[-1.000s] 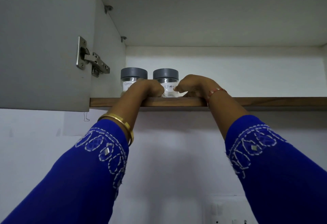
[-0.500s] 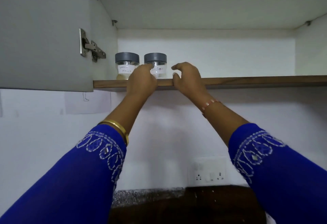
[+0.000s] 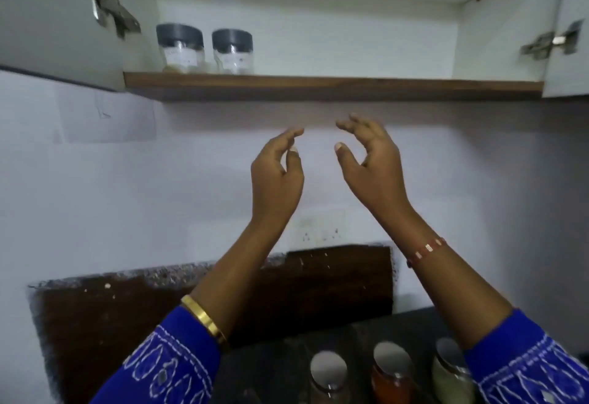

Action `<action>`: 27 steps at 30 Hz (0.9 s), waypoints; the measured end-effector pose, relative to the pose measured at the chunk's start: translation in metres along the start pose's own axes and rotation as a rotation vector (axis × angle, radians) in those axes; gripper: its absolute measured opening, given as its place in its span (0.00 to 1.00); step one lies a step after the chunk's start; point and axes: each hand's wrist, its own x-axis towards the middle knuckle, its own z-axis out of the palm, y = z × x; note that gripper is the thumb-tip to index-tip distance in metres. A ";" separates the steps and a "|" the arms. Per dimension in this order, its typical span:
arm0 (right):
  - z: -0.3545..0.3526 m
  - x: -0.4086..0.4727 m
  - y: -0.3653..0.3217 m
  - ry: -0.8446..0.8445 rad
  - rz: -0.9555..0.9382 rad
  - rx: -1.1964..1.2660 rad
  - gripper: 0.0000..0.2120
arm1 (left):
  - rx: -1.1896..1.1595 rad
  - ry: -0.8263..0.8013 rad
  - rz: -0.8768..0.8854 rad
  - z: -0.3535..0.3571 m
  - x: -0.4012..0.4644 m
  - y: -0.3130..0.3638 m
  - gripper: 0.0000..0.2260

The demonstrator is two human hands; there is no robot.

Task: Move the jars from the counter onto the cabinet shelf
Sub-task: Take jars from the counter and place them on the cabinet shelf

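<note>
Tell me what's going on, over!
Left hand and right hand empty, below shelf. Two grey-lidded jars shelved. Three jars wait on counter. Nothing in the way.

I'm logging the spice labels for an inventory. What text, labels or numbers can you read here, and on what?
Left jar on the shelf: white label, writing too blurred to read.
Right jar on the shelf: white label, writing too blurred to read.
Three jars on the counter: no label in view.
Nothing else carries readable text.

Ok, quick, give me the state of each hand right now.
Left hand: open, fingers loosely curled, holding nothing.
Right hand: open, fingers loosely curled, holding nothing.
</note>
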 end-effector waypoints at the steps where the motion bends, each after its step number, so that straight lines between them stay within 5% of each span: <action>1: -0.007 -0.018 0.007 -0.016 0.019 -0.040 0.16 | -0.021 -0.024 -0.044 0.005 -0.018 0.000 0.14; 8: -0.059 -0.134 0.065 -0.136 0.266 -0.257 0.17 | -0.144 -0.232 -0.256 0.034 -0.133 -0.016 0.15; 17: -0.098 -0.264 0.104 -0.193 0.628 -0.251 0.17 | -0.218 -0.428 -0.609 0.065 -0.254 -0.023 0.15; 27: -0.085 -0.372 0.130 -0.574 0.844 -0.293 0.25 | -0.065 -0.683 -0.997 0.071 -0.353 -0.033 0.16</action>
